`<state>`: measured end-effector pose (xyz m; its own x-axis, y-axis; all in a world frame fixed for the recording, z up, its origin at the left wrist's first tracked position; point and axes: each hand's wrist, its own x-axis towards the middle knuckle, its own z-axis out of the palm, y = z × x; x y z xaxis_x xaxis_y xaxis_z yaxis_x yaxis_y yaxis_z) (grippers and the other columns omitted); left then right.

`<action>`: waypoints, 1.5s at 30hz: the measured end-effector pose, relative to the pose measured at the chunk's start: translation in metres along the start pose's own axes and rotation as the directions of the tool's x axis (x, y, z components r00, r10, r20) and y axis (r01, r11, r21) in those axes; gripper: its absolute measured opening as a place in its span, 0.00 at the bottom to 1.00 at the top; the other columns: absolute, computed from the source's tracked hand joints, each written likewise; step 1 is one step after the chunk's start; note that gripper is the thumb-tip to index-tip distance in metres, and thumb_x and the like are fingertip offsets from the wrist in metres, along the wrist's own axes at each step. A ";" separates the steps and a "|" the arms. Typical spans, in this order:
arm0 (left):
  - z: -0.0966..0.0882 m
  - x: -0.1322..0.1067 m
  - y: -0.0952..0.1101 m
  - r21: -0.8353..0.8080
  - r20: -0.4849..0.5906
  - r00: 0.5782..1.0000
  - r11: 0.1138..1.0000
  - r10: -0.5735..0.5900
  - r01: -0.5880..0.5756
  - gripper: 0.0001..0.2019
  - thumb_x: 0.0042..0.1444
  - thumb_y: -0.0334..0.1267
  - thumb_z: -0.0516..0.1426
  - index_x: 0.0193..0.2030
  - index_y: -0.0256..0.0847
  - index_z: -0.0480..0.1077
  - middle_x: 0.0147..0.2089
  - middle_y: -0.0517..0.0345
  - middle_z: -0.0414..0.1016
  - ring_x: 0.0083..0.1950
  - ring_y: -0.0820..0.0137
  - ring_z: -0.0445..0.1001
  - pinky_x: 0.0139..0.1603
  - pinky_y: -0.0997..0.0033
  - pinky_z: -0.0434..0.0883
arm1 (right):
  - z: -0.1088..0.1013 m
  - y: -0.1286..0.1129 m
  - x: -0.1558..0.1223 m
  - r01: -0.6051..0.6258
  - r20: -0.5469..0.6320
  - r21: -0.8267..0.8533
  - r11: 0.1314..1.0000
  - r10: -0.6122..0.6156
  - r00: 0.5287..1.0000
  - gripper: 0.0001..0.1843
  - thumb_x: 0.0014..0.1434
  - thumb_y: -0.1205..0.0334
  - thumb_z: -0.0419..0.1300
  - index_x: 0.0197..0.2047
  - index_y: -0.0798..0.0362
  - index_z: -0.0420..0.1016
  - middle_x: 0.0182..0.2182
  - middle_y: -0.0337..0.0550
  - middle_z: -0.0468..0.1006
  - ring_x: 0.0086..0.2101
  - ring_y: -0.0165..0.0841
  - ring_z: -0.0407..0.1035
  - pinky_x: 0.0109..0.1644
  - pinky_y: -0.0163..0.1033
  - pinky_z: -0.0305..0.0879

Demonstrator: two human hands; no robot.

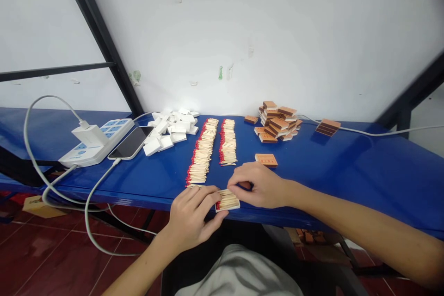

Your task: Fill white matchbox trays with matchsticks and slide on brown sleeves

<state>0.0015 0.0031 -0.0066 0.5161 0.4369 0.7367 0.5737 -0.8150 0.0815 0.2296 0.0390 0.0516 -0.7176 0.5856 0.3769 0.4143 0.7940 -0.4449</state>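
Observation:
A small white matchbox tray (237,205), filled with red-tipped matches (227,200), is at the front edge of the blue table. My left hand (194,212) grips the tray from its left side, thumb at the near edge and fingers over the far left corner. At the tray's upper right, my right hand (258,185) is closed in a pinch on the matchstick ends; its fingertips partly cover them. Beyond the hands lie a long row of matches (203,152) and a shorter row (228,143), red heads to the left. One orange matchbox (266,160) lies just past my right hand.
White empty-looking trays (173,127) are heaped at the back left. Orange matchboxes (277,122) are piled at the back right, with a separate stack (328,127) farther right. A phone (132,143), a power strip (100,141) and looping white cables occupy the left side.

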 end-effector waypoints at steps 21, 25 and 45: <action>0.001 -0.001 -0.002 0.036 -0.037 0.997 0.997 0.063 -0.061 0.14 0.61 0.37 0.60 0.54 0.40 0.72 0.45 0.51 0.80 0.38 0.65 0.75 0.39 0.65 0.71 | 0.001 0.017 0.003 -0.362 -0.081 -0.364 0.858 0.357 0.930 0.14 0.63 0.64 0.56 0.46 0.48 0.83 0.29 0.38 0.82 0.30 0.31 0.73 0.34 0.35 0.55; 0.000 0.000 -0.002 0.042 -0.032 0.997 0.996 0.077 -0.076 0.12 0.61 0.36 0.60 0.52 0.42 0.73 0.45 0.52 0.80 0.37 0.66 0.74 0.38 0.66 0.70 | 0.001 0.018 0.004 -0.377 -0.095 -0.369 0.849 0.369 0.925 0.14 0.64 0.62 0.57 0.47 0.48 0.82 0.28 0.38 0.81 0.29 0.31 0.71 0.33 0.36 0.53; 0.002 -0.001 -0.002 0.041 -0.039 0.998 0.998 0.055 -0.053 0.13 0.61 0.38 0.61 0.52 0.40 0.73 0.45 0.51 0.80 0.37 0.65 0.75 0.39 0.64 0.71 | 0.001 0.021 0.005 -0.338 -0.048 -0.297 0.893 0.339 0.939 0.13 0.65 0.64 0.56 0.46 0.49 0.81 0.30 0.38 0.80 0.28 0.30 0.68 0.36 0.35 0.57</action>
<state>0.0011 0.0048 -0.0089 0.5216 0.3767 0.7655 0.5711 -0.8208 0.0148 0.2346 0.0585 0.0433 -0.5067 0.8274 0.2420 0.7788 0.5598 -0.2832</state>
